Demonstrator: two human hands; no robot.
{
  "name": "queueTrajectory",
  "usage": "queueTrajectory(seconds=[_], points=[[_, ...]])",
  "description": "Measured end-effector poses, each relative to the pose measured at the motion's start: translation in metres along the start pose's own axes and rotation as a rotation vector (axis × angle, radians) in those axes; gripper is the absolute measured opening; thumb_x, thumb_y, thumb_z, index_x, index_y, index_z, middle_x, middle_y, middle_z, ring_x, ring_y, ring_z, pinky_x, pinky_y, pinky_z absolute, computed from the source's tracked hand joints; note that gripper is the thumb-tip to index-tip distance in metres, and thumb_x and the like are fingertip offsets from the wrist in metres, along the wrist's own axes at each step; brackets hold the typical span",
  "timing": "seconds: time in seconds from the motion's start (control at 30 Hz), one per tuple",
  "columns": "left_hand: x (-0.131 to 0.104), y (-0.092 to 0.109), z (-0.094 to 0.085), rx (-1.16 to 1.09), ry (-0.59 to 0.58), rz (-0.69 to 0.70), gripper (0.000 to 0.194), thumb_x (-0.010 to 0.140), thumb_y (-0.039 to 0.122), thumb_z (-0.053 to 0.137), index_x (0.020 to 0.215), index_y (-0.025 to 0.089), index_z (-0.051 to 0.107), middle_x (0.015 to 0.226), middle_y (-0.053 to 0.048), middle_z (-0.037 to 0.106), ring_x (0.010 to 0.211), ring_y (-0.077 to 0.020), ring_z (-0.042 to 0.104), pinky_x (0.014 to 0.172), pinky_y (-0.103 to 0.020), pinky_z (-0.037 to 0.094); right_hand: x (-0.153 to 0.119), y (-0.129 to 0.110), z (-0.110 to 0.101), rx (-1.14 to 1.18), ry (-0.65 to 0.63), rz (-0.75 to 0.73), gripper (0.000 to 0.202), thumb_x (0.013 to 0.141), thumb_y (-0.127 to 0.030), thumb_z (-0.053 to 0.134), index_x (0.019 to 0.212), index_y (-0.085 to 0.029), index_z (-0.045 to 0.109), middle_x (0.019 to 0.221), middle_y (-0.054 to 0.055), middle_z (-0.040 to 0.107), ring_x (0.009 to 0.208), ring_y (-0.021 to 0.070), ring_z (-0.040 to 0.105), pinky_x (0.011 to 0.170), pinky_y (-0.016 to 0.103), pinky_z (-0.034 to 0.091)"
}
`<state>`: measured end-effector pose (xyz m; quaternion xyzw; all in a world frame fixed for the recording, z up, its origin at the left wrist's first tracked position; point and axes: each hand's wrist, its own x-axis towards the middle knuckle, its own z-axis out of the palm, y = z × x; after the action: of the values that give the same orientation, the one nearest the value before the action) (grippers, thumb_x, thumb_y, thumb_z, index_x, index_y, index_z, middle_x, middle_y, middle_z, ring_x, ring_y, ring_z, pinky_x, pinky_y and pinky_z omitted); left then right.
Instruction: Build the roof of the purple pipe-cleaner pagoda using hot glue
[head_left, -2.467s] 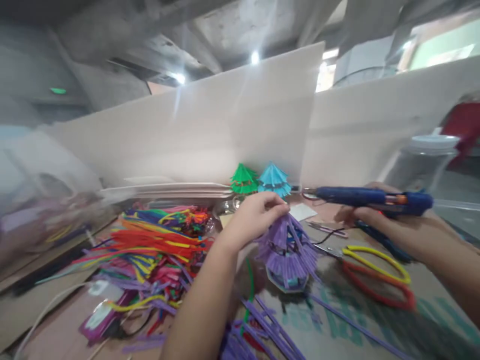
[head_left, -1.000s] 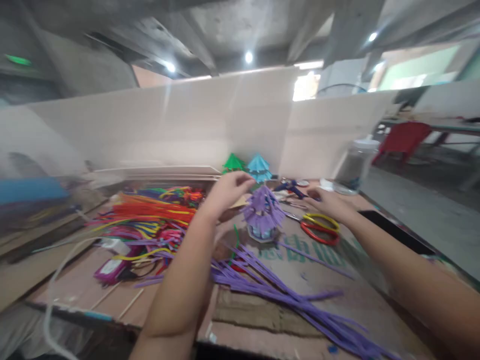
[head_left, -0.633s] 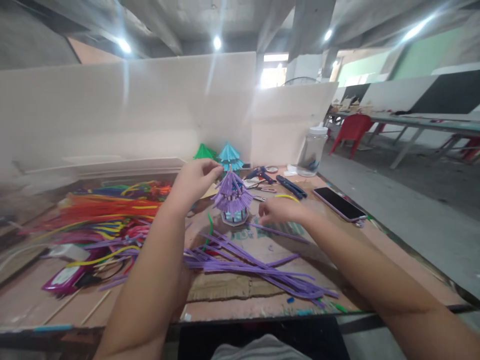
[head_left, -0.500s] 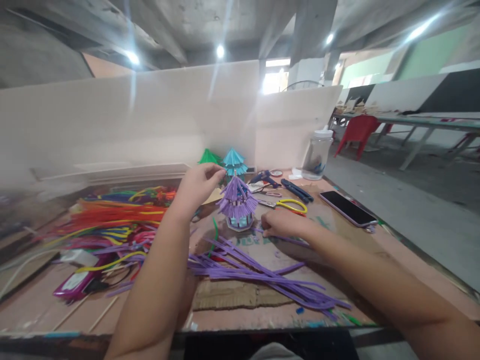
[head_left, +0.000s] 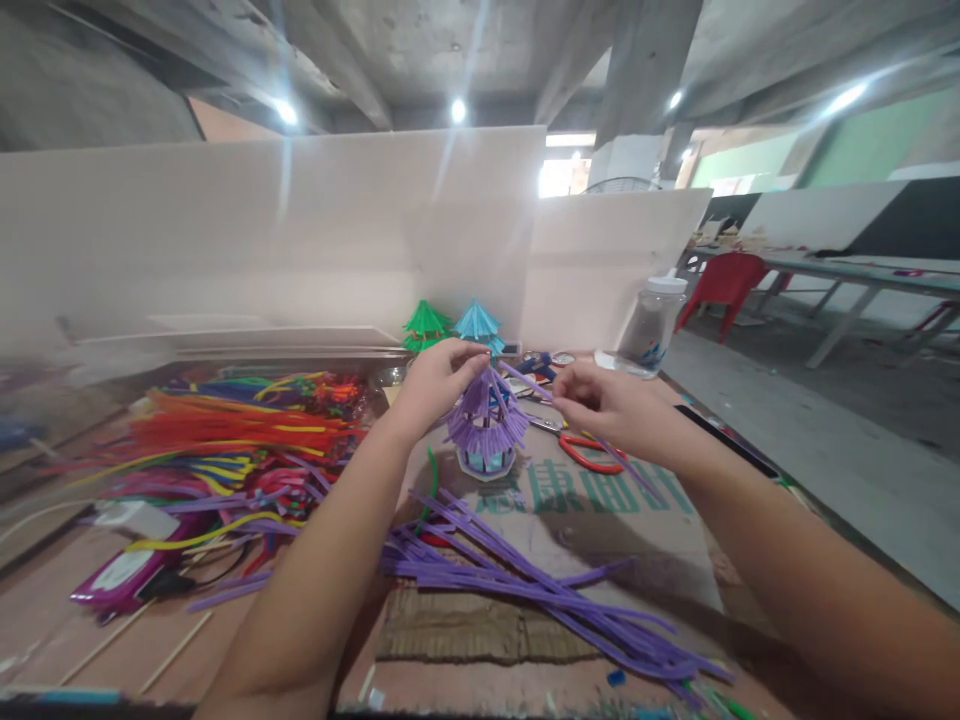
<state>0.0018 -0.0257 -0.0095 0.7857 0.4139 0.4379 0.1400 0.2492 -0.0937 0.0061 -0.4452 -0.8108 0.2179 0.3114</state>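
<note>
A small purple tiered pagoda model (head_left: 489,430), its roofs made of fuzzy pipe cleaners, stands upright on the cardboard. My left hand (head_left: 444,385) is closed in a pinch at its peak, partly covering the upper roof. To the right, my right hand (head_left: 611,405) grips a single purple pipe cleaner (head_left: 634,472), which runs through the fingers. Its front end reaches toward the model's top; whether it touches is unclear. Below the model lies a loose bundle of purple pipe cleaners (head_left: 540,585).
Green (head_left: 426,322) and blue pagoda models (head_left: 477,322) stand behind. Scissors (head_left: 592,457), a glue gun (head_left: 536,366), a plastic bottle (head_left: 651,325) and a partly hidden phone (head_left: 727,440) lie or stand rightward. Leftward are colourful pipe cleaners (head_left: 232,425) and a magenta device (head_left: 124,580).
My right hand has risen from the cardboard beside the model, lifting a purple pipe cleaner toward the roof. My left hand has moved onto the peak. The view has shifted slightly.
</note>
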Motion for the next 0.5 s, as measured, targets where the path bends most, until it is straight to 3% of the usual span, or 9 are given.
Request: queueTrajectory(seconds=[0.07,0.2,0.27,0.37,0.5], points=[[0.002,0.000,0.002,-0.008,-0.015,0.007,0.032,0.091,0.039,0.057,0.105,0.015,0.072,0.102,-0.007,0.074,0.094,-0.0199,0.068,0.084,-0.029,0.049,0.009,-0.010,0.007,0.073,0.129,-0.061,0.015,0.089,-0.036,0.056,0.086,-0.022,0.054,0.064,-0.006,0.052,0.056,0.0100,0.045,0.052,0.022,0.033],[0.002,-0.001,0.003,-0.051,-0.022,0.007,0.026,0.090,0.037,0.057,0.095,0.015,0.071,0.092,-0.005,0.073,0.084,-0.0181,0.067,0.077,-0.027,0.049,0.017,-0.014,0.024,0.174,0.203,-0.103,0.011,0.091,-0.033,0.054,0.088,-0.022,0.052,0.062,-0.007,0.048,0.054,0.0095,0.044,0.051,0.022,0.033],[0.000,-0.002,0.001,-0.093,0.003,-0.033,0.026,0.091,0.037,0.056,0.094,0.015,0.069,0.090,-0.004,0.073,0.082,-0.0174,0.067,0.075,-0.026,0.049,0.015,-0.010,0.032,0.193,0.224,-0.091,0.013,0.094,-0.033,0.050,0.102,-0.023,0.053,0.060,-0.007,0.048,0.053,0.0108,0.046,0.050,0.023,0.033],[-0.004,-0.004,-0.003,-0.122,0.034,-0.072,0.024,0.090,0.037,0.057,0.091,0.016,0.069,0.088,-0.004,0.072,0.082,-0.0170,0.066,0.075,-0.026,0.049,0.011,-0.003,0.039,0.181,0.220,-0.080,0.032,0.097,-0.035,0.047,0.127,-0.023,0.051,0.072,-0.001,0.065,0.062,0.0152,0.059,0.057,0.027,0.043],[-0.006,0.000,-0.009,-0.134,0.095,-0.076,0.022,0.090,0.036,0.059,0.092,0.016,0.069,0.091,-0.003,0.073,0.084,-0.0170,0.067,0.078,-0.026,0.050,0.009,0.002,0.035,0.116,0.232,-0.101,0.017,0.093,-0.036,0.053,0.098,-0.026,0.065,0.083,0.005,0.075,0.080,0.0219,0.069,0.071,0.034,0.053]])
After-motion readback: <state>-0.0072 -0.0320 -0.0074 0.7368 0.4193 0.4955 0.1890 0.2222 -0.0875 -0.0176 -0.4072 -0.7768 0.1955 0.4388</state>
